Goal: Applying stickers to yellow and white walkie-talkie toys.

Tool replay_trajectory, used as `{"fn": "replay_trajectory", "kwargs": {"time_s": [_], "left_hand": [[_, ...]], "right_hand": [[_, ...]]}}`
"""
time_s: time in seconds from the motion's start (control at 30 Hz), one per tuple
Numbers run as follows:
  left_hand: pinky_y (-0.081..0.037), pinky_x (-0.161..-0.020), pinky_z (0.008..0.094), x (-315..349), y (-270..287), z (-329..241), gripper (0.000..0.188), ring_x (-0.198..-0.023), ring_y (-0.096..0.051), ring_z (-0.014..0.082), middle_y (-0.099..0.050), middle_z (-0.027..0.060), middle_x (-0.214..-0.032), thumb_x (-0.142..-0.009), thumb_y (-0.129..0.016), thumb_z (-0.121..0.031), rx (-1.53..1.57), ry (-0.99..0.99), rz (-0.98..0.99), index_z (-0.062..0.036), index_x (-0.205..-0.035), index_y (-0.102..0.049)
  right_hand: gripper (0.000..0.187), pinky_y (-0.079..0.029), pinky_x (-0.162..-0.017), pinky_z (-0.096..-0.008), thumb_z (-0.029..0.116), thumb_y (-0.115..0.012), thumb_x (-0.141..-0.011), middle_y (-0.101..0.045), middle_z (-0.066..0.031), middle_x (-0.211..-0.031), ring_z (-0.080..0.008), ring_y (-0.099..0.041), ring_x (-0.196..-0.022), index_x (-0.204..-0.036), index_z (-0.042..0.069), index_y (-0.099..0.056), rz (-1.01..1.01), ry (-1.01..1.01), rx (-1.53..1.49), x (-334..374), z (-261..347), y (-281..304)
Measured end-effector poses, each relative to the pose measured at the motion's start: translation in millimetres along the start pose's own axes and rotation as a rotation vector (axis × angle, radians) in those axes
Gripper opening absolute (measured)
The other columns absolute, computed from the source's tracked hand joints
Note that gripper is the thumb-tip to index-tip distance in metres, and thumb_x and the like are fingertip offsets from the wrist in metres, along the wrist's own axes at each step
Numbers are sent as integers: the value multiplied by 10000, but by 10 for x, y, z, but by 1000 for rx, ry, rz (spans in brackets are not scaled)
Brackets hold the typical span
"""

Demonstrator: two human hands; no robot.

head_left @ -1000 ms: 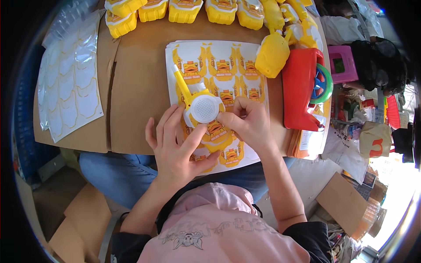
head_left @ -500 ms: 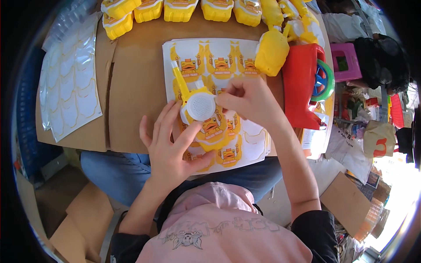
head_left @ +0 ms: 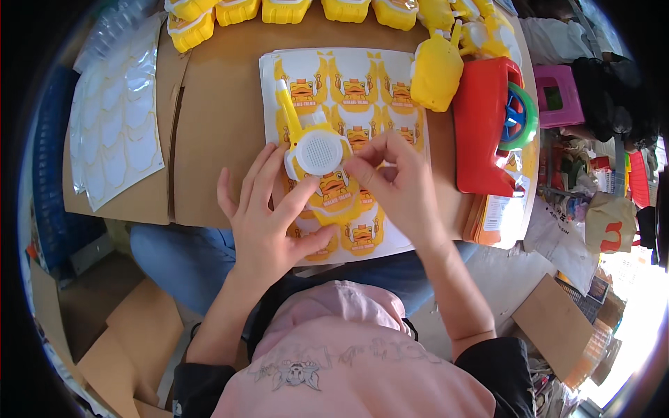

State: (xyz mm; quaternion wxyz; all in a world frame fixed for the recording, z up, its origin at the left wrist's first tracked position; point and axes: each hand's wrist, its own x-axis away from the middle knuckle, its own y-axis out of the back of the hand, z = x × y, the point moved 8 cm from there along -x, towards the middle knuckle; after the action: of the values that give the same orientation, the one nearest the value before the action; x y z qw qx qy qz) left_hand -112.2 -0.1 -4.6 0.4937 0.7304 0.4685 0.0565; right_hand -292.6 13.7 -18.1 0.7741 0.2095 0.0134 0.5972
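A yellow toy walkie-talkie [head_left: 296,127] with a white round speaker grille [head_left: 322,154] lies on a sheet of printed duck stickers [head_left: 355,78], its antenna pointing away. One duck sticker [head_left: 336,189] lies on its face below the grille. Spread fingers of my left hand [head_left: 261,216] rest against its left side, the index fingertip on the face just under the grille and the thumb by its near end. At the right edge of the toy, beside the sticker, my right hand [head_left: 398,184] is closed with thumb and index finger together. Anything between those fingertips is hidden.
Yellow-and-white toy bodies [head_left: 287,10] line the far edge, and another yellow walkie-talkie [head_left: 437,73] lies at the sheet's far right. A red tape dispenser [head_left: 481,129] stands at right, near a stack of cards [head_left: 477,219]. White backing sheets [head_left: 118,139] lie at left.
My right hand has slid nearer me along the toy's right edge, from beside the grille to beside the sticker. My left hand keeps its place on the toy. The whole view has shifted slightly.
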Motion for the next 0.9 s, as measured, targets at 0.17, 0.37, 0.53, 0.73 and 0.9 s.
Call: {"fn": "replay_trajectory", "kwargs": {"time_s": [0.17, 0.37, 0.53, 0.73, 0.9], "left_hand": [[-163, -1078, 621, 44, -57, -26, 602, -1323, -472, 327, -469, 177, -1443, -717, -794, -462, -6, -19, -33, -219, -1235, -610], [-152, -1087, 623, 54, -30, -29, 617, -1351, -451, 328, -462, 173, -1461, -733, -776, -471, -13, -30, -31, -209, -1262, -597], [-158, -1088, 618, 42, -17, -2, 658, -1364, -437, 339, -470, 188, -1451, -711, -795, -425, 0, -36, -21, -208, -1298, -593], [-308, -1073, 480, 221, 17, -87, 430, -1261, -558, 310, -538, 187, -1400, -800, -745, -169, -131, -123, -205, -157, -1225, -681], [-412, -1030, 451, 76, 186, -13, 446, -1268, -544, 340, -555, 196, -1374, -795, -744, -71, 179, -59, -193, -99, -1234, -666]], "right_hand": [[270, -450, -533, -233, 145, -796, -823, -630, -42, -710, -78, -534, -568, -853, 12, -563, -92, 0, 108, 364, -86, 0], [381, -482, -548, -238, 195, -830, -800, -609, -40, -708, -65, -531, -583, -987, 1, -561, -18, 11, -173, 401, -209, -49], [436, -475, -558, -226, 215, -801, -826, -607, -36, -682, -66, -558, -602, -1127, -6, -575, 84, -60, 7, 127, -152, -65], [379, -517, -617, -291, 276, -730, -882, -716, -96, -887, -130, -651, -687, -1150, 14, -671, -69, 157, 250, 259, 70, 6], [427, -503, -613, -247, 240, -797, -824, -692, -68, -900, -92, -619, -702, -1143, -12, -667, -73, 74, 92, 228, 59, 32]]}}
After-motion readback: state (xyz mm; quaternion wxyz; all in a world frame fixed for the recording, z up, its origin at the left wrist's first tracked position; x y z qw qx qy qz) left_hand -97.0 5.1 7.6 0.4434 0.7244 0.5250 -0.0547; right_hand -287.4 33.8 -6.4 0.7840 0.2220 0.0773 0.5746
